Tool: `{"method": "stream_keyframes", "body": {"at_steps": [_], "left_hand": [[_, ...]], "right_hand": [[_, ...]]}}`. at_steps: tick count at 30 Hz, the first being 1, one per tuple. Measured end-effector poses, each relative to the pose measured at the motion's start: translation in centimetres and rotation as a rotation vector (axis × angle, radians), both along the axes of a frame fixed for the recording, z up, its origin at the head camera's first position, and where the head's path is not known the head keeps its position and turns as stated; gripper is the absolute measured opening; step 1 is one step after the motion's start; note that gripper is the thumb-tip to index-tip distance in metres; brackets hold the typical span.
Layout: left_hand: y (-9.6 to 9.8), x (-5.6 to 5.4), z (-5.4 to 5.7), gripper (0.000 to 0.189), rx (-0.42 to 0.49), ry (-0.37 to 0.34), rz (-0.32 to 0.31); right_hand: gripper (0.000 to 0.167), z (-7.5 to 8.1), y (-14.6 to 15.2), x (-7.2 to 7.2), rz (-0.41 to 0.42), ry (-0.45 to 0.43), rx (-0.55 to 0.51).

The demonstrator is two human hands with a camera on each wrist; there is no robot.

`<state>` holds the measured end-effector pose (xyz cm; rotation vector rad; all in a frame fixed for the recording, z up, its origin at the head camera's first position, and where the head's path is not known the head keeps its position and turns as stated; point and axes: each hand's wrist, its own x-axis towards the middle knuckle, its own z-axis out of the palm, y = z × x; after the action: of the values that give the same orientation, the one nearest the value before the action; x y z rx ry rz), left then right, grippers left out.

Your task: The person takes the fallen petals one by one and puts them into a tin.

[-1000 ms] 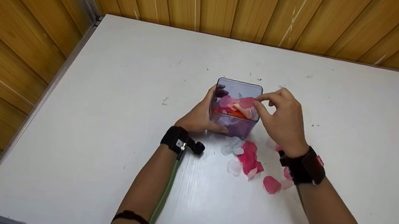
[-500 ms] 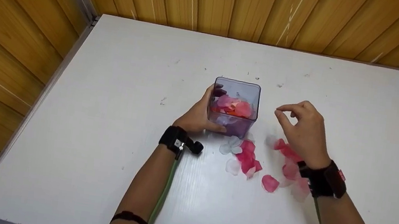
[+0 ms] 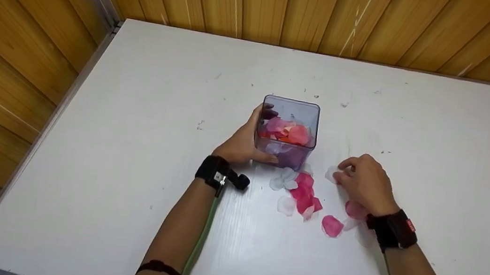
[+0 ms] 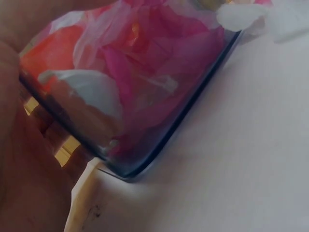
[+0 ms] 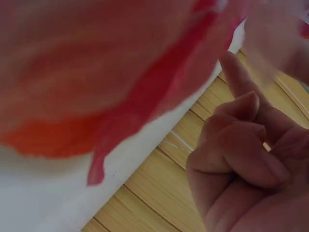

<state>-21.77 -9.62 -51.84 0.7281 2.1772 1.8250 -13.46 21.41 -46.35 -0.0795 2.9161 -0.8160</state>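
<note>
My left hand [image 3: 241,144] grips a clear purplish square plastic container [image 3: 287,155] from its left side, thumb across the front wall. Pink, orange and white artificial flower petals [image 3: 288,131] lie inside, seen through the wall in the left wrist view. To the right, my right hand [image 3: 369,184] is low over loose petals, thumb and index finger slightly apart at a whitish petal [image 3: 331,173]. In the right wrist view the index finger reaches to pink petals [image 5: 159,82], close to the camera, while the other fingers [image 5: 231,150] are bent.
Several pink petals [image 3: 303,195] and white petals [image 3: 284,179] lie in front of the container. A single pink petal [image 3: 332,226] sits nearer to me. More petals [image 3: 355,210] are partly covered by the right wrist. Wooden panels [image 3: 262,5] border the white table [image 3: 160,98].
A pinkish petal has gone from my right fingers into the container. The right hand then moved right, and down to the petals on the table. The left hand keeps its hold.
</note>
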Motion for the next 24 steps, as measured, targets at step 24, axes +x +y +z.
{"method": "stream_keyframes", "body": {"at_steps": [24], "left_hand": [[0.1, 0.0, 0.0, 0.129, -0.001, 0.01, 0.007]], "right_hand": [[0.009, 5.6, -3.1, -0.2, -0.022, 0.435, -0.298]]}}
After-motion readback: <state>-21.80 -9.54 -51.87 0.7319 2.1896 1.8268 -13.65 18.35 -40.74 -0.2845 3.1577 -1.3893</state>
